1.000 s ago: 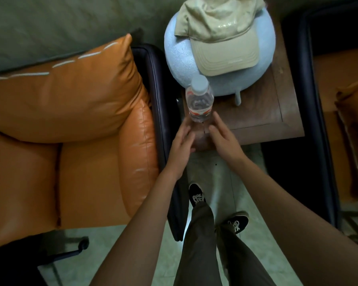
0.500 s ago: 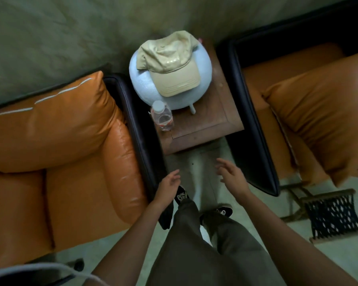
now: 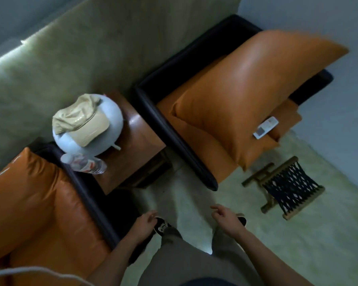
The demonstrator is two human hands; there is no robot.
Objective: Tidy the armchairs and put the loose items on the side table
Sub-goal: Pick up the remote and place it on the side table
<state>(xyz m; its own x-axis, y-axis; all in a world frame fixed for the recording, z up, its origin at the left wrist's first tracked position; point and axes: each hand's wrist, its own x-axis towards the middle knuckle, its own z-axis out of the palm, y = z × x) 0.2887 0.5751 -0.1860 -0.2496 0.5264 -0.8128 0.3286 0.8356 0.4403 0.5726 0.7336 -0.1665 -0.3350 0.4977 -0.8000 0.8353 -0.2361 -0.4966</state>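
Seen from the person's head, looking down. Both forearms reach forward at the bottom of the view. The left hand (image 3: 145, 222) hangs beside the front end of the left armchair's (image 3: 39, 203) dark arm, fingers loosely bent and holding nothing. The right hand (image 3: 225, 219) hangs well apart from it over the pale floor, palm down, fingers relaxed and slightly spread, also holding nothing.

A wooden side table (image 3: 141, 141) stands between two orange leather armchairs. At the table's near left corner is a clear plastic water bottle (image 3: 85, 163) with a white cap and a red-and-white label. In this view its long axis runs left to right, cap end toward the left armchair and base toward the table's middle. Motion blur hides whether it stands straight or leans. Behind it, along the table's left edge, a pale round pot (image 3: 114, 129) carries a beige baseball cap (image 3: 81, 120), whose brim points toward the table's near edge.

On the right armchair (image 3: 196, 159) a large orange cushion (image 3: 246, 85) leans across the seat. A white remote control (image 3: 266, 127) lies flat near the seat's front right corner, just beside the cushion. Its long axis runs diagonally, the button end toward the back right.

A small woven stool (image 3: 287, 188) stands on the floor in front of that armchair.
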